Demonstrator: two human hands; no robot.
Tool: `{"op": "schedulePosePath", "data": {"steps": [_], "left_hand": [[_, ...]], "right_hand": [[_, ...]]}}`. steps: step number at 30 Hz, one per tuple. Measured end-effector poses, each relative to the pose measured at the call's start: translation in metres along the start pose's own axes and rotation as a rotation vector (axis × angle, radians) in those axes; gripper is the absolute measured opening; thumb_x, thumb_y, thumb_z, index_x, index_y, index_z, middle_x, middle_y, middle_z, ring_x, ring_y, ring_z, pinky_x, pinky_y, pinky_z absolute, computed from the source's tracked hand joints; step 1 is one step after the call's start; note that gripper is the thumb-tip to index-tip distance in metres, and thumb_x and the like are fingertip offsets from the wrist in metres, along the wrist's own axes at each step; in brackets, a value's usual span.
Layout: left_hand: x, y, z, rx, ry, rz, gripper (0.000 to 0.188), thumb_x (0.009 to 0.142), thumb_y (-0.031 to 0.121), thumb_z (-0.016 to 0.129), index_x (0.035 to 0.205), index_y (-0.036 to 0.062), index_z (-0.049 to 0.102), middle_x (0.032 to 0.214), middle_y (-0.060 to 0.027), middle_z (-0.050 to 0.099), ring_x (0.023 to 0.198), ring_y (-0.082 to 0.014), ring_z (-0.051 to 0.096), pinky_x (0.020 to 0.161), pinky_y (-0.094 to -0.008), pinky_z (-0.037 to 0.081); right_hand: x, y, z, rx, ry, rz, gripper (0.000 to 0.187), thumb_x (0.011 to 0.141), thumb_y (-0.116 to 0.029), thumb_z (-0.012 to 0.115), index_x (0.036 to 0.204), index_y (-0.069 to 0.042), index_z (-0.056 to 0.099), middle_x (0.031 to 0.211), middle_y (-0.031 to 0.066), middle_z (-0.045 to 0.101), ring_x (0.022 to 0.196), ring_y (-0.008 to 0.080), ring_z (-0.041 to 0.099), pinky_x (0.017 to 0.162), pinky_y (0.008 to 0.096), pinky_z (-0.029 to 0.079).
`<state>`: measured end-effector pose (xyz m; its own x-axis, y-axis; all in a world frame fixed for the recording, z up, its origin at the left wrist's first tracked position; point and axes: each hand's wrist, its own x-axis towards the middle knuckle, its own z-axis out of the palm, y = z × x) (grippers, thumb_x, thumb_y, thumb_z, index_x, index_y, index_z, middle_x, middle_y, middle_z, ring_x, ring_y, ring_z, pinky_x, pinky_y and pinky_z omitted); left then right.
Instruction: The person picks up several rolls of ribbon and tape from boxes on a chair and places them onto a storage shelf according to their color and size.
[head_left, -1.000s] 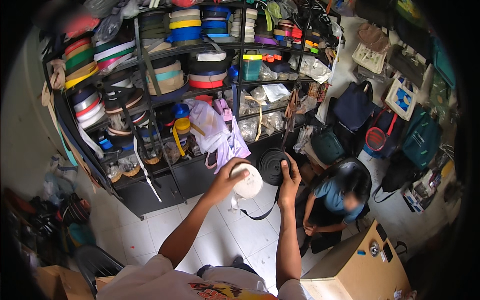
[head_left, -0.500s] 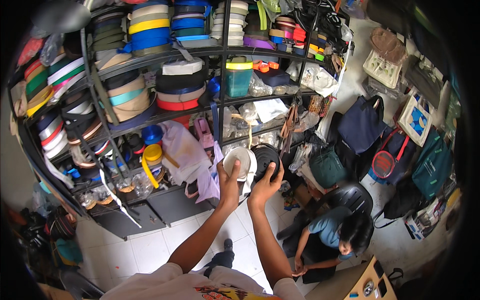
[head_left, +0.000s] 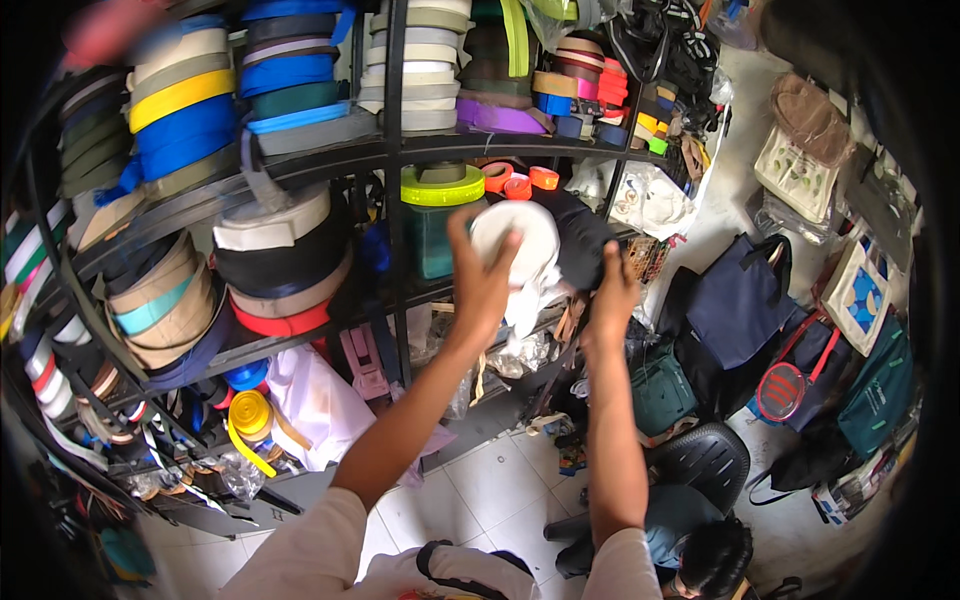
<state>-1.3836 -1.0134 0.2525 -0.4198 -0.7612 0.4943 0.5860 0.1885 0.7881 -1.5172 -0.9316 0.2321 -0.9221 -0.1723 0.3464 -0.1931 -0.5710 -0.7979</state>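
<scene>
A white roll of webbing (head_left: 522, 238) is gripped in my left hand (head_left: 484, 285), its thumb lying over the flat face. A loose white end dangles below that roll. My right hand (head_left: 612, 300) is closed on a black roll of webbing (head_left: 580, 235), which is blurred by motion and sits right beside the white one. Both rolls are held up at arm's length in front of the shelf. Just behind my left hand stands a green container (head_left: 430, 240) with a yellow-green roll (head_left: 442, 186) on top of it. Orange rolls (head_left: 517, 187) lie just beyond the white roll.
A black shelf rack (head_left: 392, 150) packed with colourful webbing rolls fills the left and far side. Bags, among them a navy tote (head_left: 730, 275), hang on the right wall. At the lower right a person (head_left: 700, 540) sits near a black chair (head_left: 705, 455).
Both hands have risen and reached forward with the rolls, toward the middle shelf. My view has come closer to the rack, and the seated person now appears lower.
</scene>
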Motion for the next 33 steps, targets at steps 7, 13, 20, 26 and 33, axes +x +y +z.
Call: {"op": "schedulePosePath", "data": {"steps": [7,13,20,26,33], "left_hand": [[0.194,0.044,0.091,0.26,-0.134,0.225,0.048,0.089,0.014,0.067,0.126,-0.0031,0.042,0.117,-0.0201,0.056,0.098,-0.031,0.066,0.075,-0.0396,0.062],[0.312,0.046,0.141,0.647,-0.142,0.401,0.031,0.083,0.013,0.061,0.106,-0.0087,0.062,0.097,-0.0266,0.067,0.093,-0.0392,0.067,0.079,-0.0472,0.055],[0.34,0.03,0.174,1.068,0.206,0.52,0.039,0.081,0.018,0.067,0.112,-0.0059,0.064,0.113,-0.0275,0.064,0.102,-0.0359,0.065,0.084,-0.04,0.054],[0.364,0.02,0.169,1.067,0.234,0.403,0.035,0.079,0.017,0.067,0.106,-0.0047,0.067,0.122,-0.0371,0.053,0.109,-0.0457,0.058,0.094,-0.044,0.049],[0.421,0.002,0.157,1.347,0.421,0.602,0.033,0.082,0.015,0.064,0.108,-0.0061,0.063,0.103,-0.0301,0.063,0.095,-0.0415,0.066,0.081,-0.0494,0.054]], "right_hand": [[0.125,-0.047,0.02,0.114,-0.099,-0.051,0.037,0.096,-0.025,0.058,0.117,0.004,0.057,0.106,0.0161,0.064,0.086,0.0243,0.067,0.059,0.039,0.064],[0.237,-0.091,0.039,0.112,-0.281,-0.195,0.034,0.095,-0.02,0.057,0.113,0.009,0.058,0.101,0.0163,0.064,0.079,0.0257,0.068,0.059,0.0402,0.065],[0.321,-0.099,0.062,0.061,-0.449,-0.113,0.031,0.092,-0.022,0.061,0.11,0.003,0.063,0.099,0.0118,0.066,0.083,0.0215,0.068,0.064,0.0378,0.064],[0.352,-0.099,0.116,0.06,-0.647,-0.189,0.037,0.089,-0.022,0.065,0.108,0.009,0.063,0.103,0.0157,0.064,0.079,0.0229,0.067,0.062,0.036,0.065],[0.357,-0.1,0.194,-0.287,-0.383,-0.37,0.052,0.079,-0.031,0.073,0.111,0.008,0.061,0.112,0.0252,0.063,0.101,0.0359,0.064,0.083,0.041,0.053]]}}
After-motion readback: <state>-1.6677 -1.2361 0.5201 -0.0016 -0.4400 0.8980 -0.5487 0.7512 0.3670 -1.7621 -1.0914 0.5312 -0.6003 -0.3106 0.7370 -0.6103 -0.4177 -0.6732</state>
